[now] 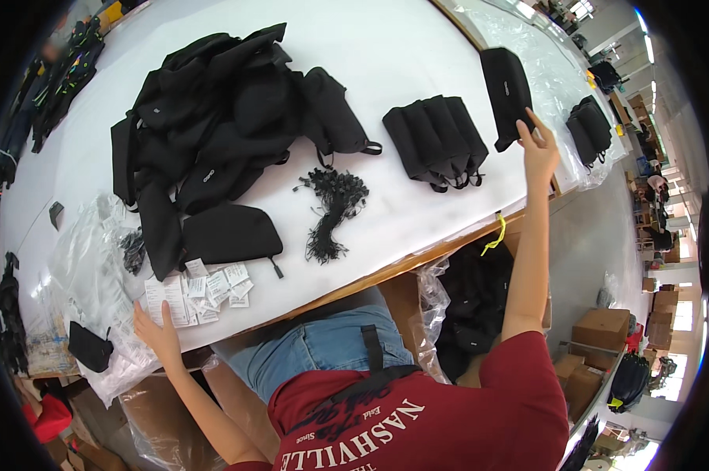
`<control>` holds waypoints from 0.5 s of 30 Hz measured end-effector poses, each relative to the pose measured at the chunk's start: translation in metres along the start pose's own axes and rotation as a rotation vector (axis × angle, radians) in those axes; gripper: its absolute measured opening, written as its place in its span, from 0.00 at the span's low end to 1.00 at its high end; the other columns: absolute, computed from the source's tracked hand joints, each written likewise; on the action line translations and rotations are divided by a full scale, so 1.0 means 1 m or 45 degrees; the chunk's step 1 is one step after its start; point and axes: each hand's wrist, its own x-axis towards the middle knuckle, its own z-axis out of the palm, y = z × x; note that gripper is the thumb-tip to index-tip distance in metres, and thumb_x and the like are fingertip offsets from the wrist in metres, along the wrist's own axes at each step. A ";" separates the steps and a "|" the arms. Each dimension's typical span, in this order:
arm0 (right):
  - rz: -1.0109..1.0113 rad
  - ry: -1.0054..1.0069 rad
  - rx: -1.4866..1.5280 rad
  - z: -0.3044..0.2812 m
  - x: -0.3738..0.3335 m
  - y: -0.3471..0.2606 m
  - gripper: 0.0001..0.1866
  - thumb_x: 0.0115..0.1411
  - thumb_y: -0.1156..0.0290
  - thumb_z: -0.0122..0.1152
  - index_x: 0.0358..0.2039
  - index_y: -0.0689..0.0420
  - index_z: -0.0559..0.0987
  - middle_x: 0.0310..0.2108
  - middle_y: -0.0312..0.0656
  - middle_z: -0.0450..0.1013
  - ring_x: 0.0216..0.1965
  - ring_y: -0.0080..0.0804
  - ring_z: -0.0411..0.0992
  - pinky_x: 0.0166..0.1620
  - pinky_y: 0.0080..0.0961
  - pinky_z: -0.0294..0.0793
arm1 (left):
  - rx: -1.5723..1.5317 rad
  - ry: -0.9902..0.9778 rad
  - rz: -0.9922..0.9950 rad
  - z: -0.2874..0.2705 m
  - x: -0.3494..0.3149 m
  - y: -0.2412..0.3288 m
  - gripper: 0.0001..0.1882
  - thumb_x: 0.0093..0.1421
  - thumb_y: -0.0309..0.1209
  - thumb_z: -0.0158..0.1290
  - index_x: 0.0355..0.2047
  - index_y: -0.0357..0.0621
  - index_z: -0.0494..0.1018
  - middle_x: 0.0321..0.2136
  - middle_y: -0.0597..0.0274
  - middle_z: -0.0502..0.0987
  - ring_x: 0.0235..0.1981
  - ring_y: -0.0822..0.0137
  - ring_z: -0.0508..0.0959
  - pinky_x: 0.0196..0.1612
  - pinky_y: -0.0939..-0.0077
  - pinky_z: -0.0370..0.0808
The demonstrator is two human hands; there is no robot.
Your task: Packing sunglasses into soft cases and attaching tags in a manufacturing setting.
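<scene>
My right hand (539, 151) is stretched out to the table's right end. Its thumb and fingers are at the near end of a black zip pouch (507, 90), seemingly gripping its edge. Just left of it, several black pouches (435, 141) stand in a close row, their loops toward me. My left hand (160, 336) rests at the table's front edge, fingers apart, touching or just beside the loose white paper labels (205, 292). Behind the labels lies a flat black pouch (233, 233). A bundle of black tag strings (336, 208) sits mid-table.
A large heap of black pouches (213, 118) covers the left of the white table (417, 47). Clear plastic (95, 275) and a small black pouch (90, 347) lie at the left. Below the front edge stands a plastic-lined box of black items (472, 314). More pouches (588, 129) lie far right.
</scene>
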 end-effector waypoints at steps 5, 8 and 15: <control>-0.267 -0.143 -0.409 0.028 -0.015 0.078 0.16 0.52 0.66 0.66 0.43 0.45 0.81 0.42 0.43 0.73 0.43 0.39 0.72 0.47 0.30 0.70 | 0.107 -0.135 -0.157 0.008 0.006 -0.014 0.38 0.57 0.50 0.55 0.57 0.31 0.61 0.58 0.43 0.60 0.58 0.45 0.58 0.61 0.55 0.54; 0.056 -0.334 -0.392 0.035 -0.031 0.086 0.14 0.56 0.63 0.62 0.44 0.45 0.81 0.41 0.43 0.73 0.38 0.34 0.71 0.45 0.27 0.70 | 0.107 -0.183 -0.143 0.003 0.009 -0.008 0.36 0.57 0.49 0.54 0.55 0.31 0.64 0.56 0.43 0.62 0.57 0.46 0.59 0.59 0.55 0.56; -0.078 -0.405 -0.423 0.034 -0.023 0.084 0.15 0.58 0.63 0.59 0.46 0.44 0.80 0.43 0.42 0.73 0.39 0.34 0.71 0.46 0.27 0.70 | 0.061 0.156 -0.045 -0.004 0.001 0.011 0.27 0.55 0.44 0.58 0.46 0.33 0.69 0.47 0.46 0.68 0.50 0.46 0.65 0.53 0.54 0.61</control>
